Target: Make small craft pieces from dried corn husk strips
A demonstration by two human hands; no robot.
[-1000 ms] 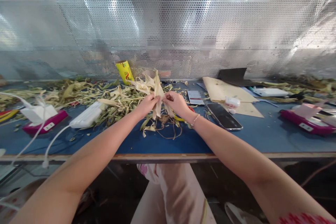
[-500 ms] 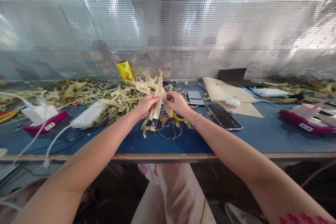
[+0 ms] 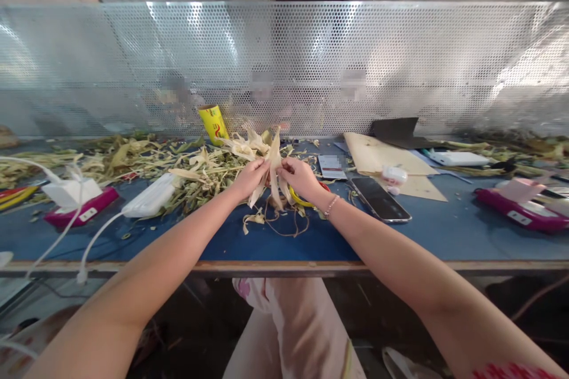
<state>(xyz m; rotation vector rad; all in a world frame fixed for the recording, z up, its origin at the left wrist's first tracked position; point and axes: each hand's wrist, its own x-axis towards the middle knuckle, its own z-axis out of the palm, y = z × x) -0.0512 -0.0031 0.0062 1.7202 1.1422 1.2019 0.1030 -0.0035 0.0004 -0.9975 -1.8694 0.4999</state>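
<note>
Pale dried husk strips point(image 3: 275, 173) stand between my two hands above the blue table point(image 3: 284, 246). My left hand point(image 3: 252, 177) is closed on the husk from its left side. From the right, my right hand point(image 3: 300, 177) pinches the same husk at its edge. Behind and to the left lies a heap of dried leaves and husks point(image 3: 208, 166). Under my hands are a loop of brown twine point(image 3: 288, 233) and a small curled husk scrap point(image 3: 252, 220). A yellow ring point(image 3: 300, 198) lies partly behind my right hand.
A yellow tube point(image 3: 213, 124) stands tilted near the perforated metal screen point(image 3: 311, 59). Right are a black phone point(image 3: 381, 200), a white case point(image 3: 395, 175), brown paper point(image 3: 377, 154) and a magenta power strip point(image 3: 518, 213). Left are a white power bank point(image 3: 149, 195) and another magenta strip point(image 3: 80, 210).
The husk between my hands has shifted slightly right and now spreads into separate strips at the bottom. My right hand has moved slightly around its edge. The view has tilted a little.
</note>
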